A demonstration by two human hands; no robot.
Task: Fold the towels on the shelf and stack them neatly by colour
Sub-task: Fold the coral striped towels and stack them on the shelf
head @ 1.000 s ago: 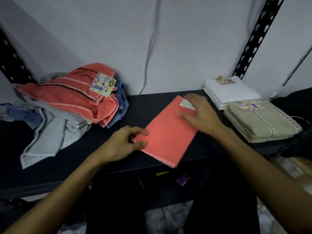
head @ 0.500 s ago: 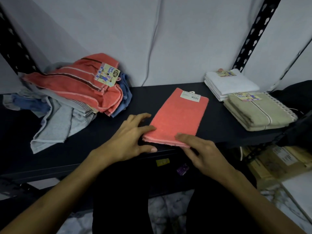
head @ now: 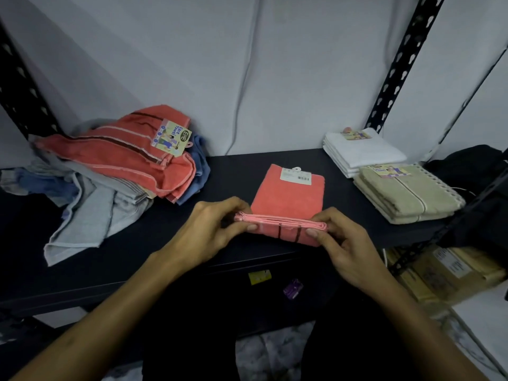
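Coral towel [head: 288, 198] lies mid-shelf [head: 242, 171], near edge lifted and turned back toward the wall, apparently for the next fold. Left hand [head: 211, 229] pinches the left corner of that raised edge, thumb in front and fingers behind; right hand [head: 341, 240] pinches the right corner the same way. A grip at both corners keeps the layered edge level, so the halves should meet square. Far end rests flat on the shelf, white barcode tag [head: 296, 176] with hang tab facing up; its print is too small to read. Loose heap [head: 110, 171] at shelf left: coral striped, grey and blue towels, unfolded, likely waiting their turn. Card label [head: 171, 137] on the heap's top coral towel reads "ENE Face Towel", with cartoon figures. Shelf right: folded white stack [head: 362, 152] at the back, folded beige stack [head: 406, 196] just in front, touching it, each one colour, each with a similar card on top, text not legible. Judgement: coral pile not yet started; space between the hands and the beige stack suits it.
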